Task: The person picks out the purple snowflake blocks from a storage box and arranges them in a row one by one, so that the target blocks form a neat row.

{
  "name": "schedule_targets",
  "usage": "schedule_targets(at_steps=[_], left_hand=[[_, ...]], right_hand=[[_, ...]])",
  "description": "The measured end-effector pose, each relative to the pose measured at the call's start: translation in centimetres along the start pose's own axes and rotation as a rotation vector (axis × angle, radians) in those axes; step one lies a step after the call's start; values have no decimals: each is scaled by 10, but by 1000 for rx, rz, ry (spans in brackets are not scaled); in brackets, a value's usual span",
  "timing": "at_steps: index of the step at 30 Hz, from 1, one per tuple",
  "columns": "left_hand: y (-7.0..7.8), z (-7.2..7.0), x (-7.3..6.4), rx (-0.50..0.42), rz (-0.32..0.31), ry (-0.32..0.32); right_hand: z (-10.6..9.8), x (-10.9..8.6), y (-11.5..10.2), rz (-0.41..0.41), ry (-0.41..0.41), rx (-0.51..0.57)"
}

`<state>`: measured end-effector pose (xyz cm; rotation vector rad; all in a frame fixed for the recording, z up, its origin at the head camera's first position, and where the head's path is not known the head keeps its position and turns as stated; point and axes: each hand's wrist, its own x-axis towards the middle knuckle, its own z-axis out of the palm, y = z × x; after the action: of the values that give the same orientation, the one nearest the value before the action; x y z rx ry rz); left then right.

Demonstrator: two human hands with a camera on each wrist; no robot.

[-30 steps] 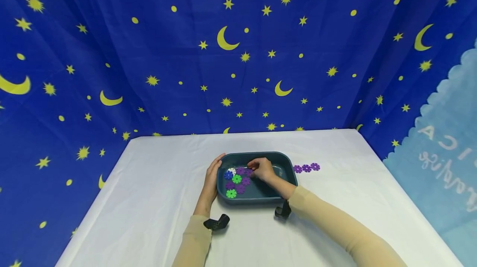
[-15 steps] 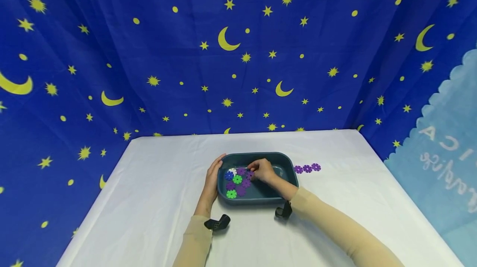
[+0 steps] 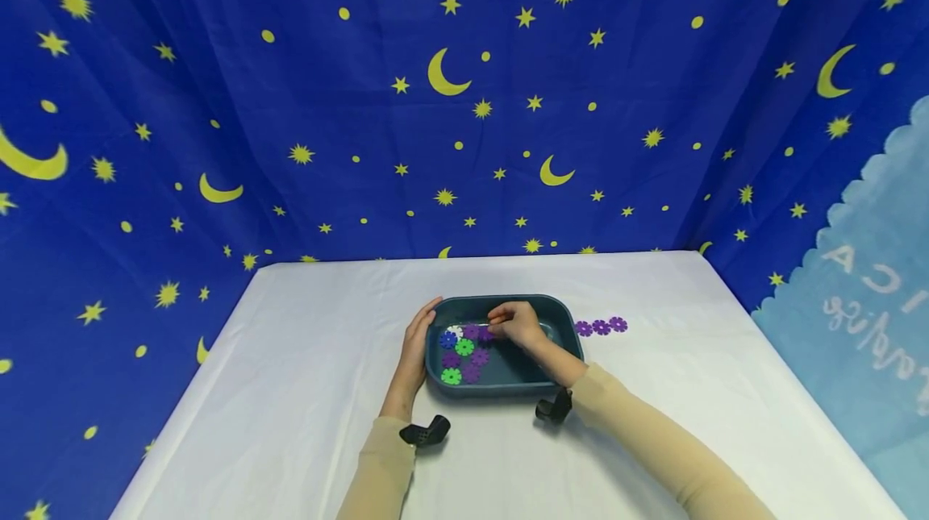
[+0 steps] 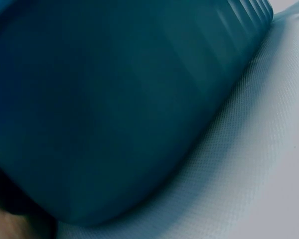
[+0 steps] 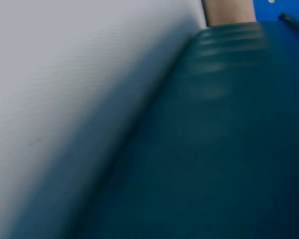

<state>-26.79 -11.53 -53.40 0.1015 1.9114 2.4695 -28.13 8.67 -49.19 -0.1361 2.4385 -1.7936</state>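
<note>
My left hand (image 3: 414,347) lies along the left side of the dark teal tray (image 3: 501,391), fingers stretched up to its far left corner. Inside the tray, my right hand (image 3: 518,324) has its fingers bent, with the fingertips right at a purple snowflake disc (image 3: 485,334). I cannot tell whether a disc is pinched between them. Left of it lie several more purple discs (image 3: 472,374), two green discs (image 3: 464,347), a blue disc (image 3: 448,339) and a white disc (image 3: 456,331). Both wrist views mostly show the tray's outer wall (image 4: 114,99).
Beyond the tray's right side, three purple snowflake discs (image 3: 601,327) form a row on the white tablecloth (image 3: 312,359). A blue curtain (image 3: 327,101) with yellow moons and stars stands behind the table. A black wrist camera (image 3: 426,431) sits on each wrist.
My right hand has shifted slightly up and to the right, off the purple disc that was at its fingertips. The left hand stays against the tray, and the view has shifted slightly.
</note>
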Motion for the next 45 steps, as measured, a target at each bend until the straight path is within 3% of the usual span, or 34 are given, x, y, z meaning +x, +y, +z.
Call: schedule_targets(at_steps=[8, 21, 25, 31, 39, 45], left_hand=[[0, -1, 0, 13, 3, 4], [4, 1, 1, 21, -25, -7], [-2, 0, 1, 41, 7, 3], [-4, -1, -2, 71, 78, -16], [-1, 2, -1, 30, -18, 14], [0, 2, -1, 27, -19, 23]], right_hand=[[-6, 1, -5, 18, 3, 64], [-33, -15, -11, 37, 17, 213], [-40, -19, -7, 32, 70, 285], [-53, -26, -4, -9, 140, 283], [-75, -31, -6, -1, 222, 278], [-98, -29, -5, 4, 301, 271]])
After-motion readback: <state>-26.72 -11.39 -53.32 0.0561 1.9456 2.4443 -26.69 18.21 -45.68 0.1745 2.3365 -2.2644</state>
